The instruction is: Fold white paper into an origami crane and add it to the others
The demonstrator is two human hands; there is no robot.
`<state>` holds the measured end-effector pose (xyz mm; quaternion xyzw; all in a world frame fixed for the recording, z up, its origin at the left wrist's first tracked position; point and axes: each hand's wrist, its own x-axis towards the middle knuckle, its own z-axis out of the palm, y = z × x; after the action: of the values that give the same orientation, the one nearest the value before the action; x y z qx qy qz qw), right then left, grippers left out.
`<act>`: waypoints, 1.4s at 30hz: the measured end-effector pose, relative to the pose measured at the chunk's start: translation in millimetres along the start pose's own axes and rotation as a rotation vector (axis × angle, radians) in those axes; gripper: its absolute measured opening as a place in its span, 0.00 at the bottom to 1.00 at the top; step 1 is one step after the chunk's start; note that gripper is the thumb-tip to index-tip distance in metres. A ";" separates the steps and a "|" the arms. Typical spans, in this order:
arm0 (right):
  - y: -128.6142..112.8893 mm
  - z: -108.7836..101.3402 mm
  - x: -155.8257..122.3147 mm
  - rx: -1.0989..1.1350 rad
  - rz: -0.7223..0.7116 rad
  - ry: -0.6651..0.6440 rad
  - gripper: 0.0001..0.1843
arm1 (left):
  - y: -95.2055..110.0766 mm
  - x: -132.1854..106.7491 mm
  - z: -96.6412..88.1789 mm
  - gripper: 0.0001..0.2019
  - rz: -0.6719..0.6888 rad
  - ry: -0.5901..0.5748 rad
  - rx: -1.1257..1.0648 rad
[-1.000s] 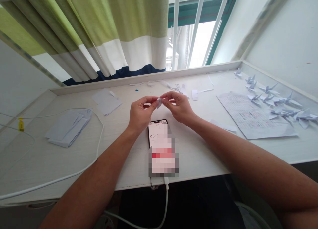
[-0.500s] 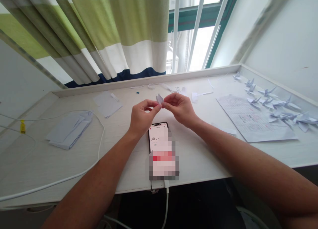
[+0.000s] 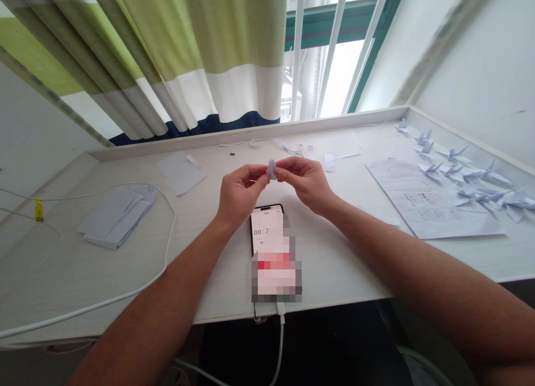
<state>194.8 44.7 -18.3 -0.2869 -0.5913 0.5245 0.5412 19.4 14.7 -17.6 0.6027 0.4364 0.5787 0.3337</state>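
Note:
A small piece of folded white paper (image 3: 271, 169) is held up above the desk, between the fingertips of both hands. My left hand (image 3: 241, 192) pinches its left side with thumb and forefinger. On the other side, my right hand (image 3: 306, 182) is closed on it with thumb and fingers. The fingertips cover much of the paper, so its exact folded shape is hard to make out. Just below the hands lies a phone (image 3: 267, 224) with a timer on its screen, partly blurred out.
Several folded paper cranes (image 3: 472, 171) stand at the right, around a printed sheet (image 3: 430, 202). Stacked paper (image 3: 119, 216) and loose sheets (image 3: 181, 174) lie left. A white cable (image 3: 170, 235) curves across the desk's left side. Paper scraps (image 3: 330, 162) lie behind the hands.
The folded paper has turned between the fingers and now looks narrower. My right fingertips have shifted slightly over it. Both hands still hold it in nearly the same place.

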 end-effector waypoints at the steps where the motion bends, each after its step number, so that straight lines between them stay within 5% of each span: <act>1: 0.5 0.6 -0.1 0.002 -0.011 0.021 0.15 | 0.4 -0.3 0.5 0.11 0.004 0.005 0.008; 15: -2.8 0.9 0.4 -0.010 -0.028 0.001 0.15 | -4.8 0.0 4.4 0.12 -0.091 -0.013 -0.153; 27: 4.3 -4.8 4.0 -0.085 -0.060 0.031 0.19 | 6.6 -3.8 6.6 0.18 -0.272 -0.191 -0.202; 42: -6.5 -14.5 4.2 -0.785 -0.546 -0.052 0.06 | 4.2 0.4 -2.0 0.19 -0.427 -0.190 -0.149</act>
<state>208.8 51.1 -12.8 -0.2907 -0.8118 0.1071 0.4950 18.0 13.2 -13.4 0.5221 0.4767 0.4664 0.5317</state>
